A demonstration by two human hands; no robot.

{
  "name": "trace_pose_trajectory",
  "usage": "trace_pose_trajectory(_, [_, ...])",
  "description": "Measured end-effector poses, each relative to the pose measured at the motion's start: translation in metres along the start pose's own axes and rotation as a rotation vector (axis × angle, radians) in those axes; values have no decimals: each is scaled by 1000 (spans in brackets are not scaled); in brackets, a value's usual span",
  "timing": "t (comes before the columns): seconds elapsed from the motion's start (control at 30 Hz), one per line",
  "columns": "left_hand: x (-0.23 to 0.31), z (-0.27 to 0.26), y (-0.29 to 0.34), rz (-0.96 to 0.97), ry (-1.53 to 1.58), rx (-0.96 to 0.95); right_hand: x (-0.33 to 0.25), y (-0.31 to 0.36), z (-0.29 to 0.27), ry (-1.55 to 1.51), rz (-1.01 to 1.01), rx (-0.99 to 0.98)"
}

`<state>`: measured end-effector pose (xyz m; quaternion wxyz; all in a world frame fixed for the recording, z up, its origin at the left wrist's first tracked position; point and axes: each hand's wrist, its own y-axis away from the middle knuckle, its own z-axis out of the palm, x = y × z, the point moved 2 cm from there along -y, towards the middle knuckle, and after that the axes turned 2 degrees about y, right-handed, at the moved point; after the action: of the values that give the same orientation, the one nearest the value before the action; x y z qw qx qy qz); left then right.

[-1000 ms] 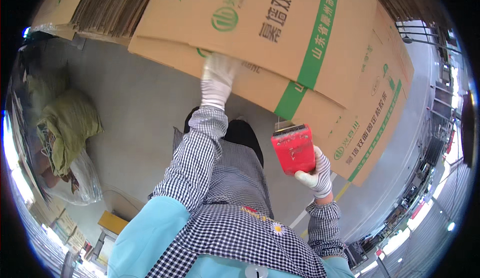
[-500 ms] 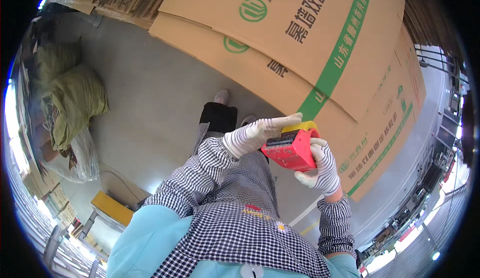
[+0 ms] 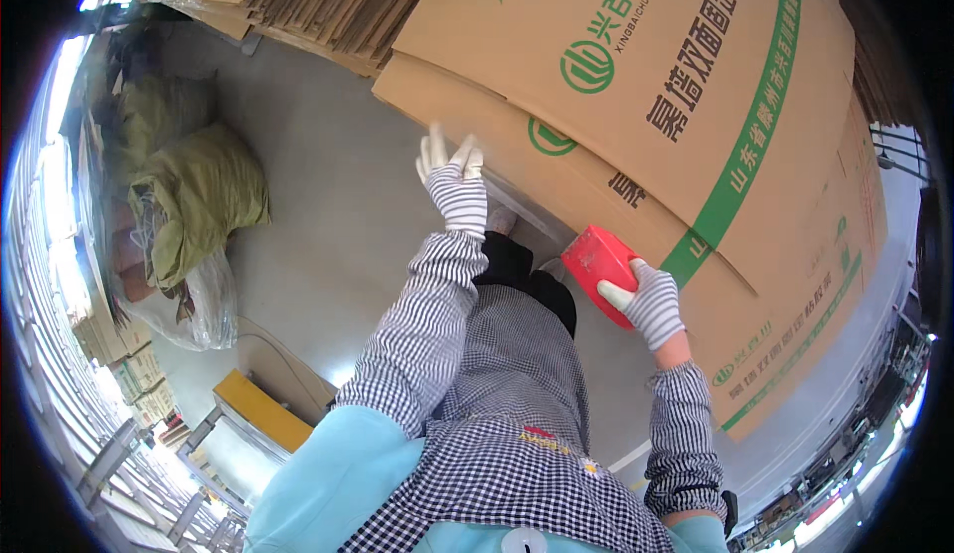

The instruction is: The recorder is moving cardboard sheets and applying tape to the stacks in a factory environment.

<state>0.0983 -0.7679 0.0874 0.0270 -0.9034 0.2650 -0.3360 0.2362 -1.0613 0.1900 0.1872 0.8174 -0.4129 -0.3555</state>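
In my gloved right hand [image 3: 651, 305] is a red tape dispenser [image 3: 600, 267], tilted, its flat red side showing; the tape roll is hidden from here. My gloved left hand [image 3: 455, 180] reaches out at the near left edge of the flat cardboard stack [image 3: 497, 106], fingers spread and slightly blurred. I see nothing held in it, and I cannot tell whether its fingers touch the board. The stacked sheets are brown with green bands and printing, lying somewhat out of line with each other.
Bundled cardboard sheets [image 3: 343, 1] stand on edge at the far left. Green woven sacks [image 3: 204, 195] and a clear plastic bag [image 3: 209, 305] lie on the grey floor [image 3: 328, 146] at left. A yellow-edged metal stand [image 3: 260, 409] is at lower left.
My left hand has moved from the tape dispenser up and left to the cardboard edge. The dispenser has turned in my right hand, hiding its yellow roll. The view has shifted.
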Motion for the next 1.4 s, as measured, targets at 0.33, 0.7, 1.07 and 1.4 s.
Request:
trace_pose_trajectory(0.33, [-53, 52, 3, -1177, 905, -271, -16, -7, 11, 275, 64, -48])
trace_pose_trajectory(0.7, [-42, 55, -1, -1158, 987, -133, 130, 72, -18, 441, 722, -280])
trace_pose_trajectory(1.07, [-110, 81, -44, -1072, 756, 176, 164, 119, 3, 566, 297, 127])
trace_pose_trajectory(1.4, [136, 76, 73, 28, -105, -271, 227, 246, 36, 421, 754, 330])
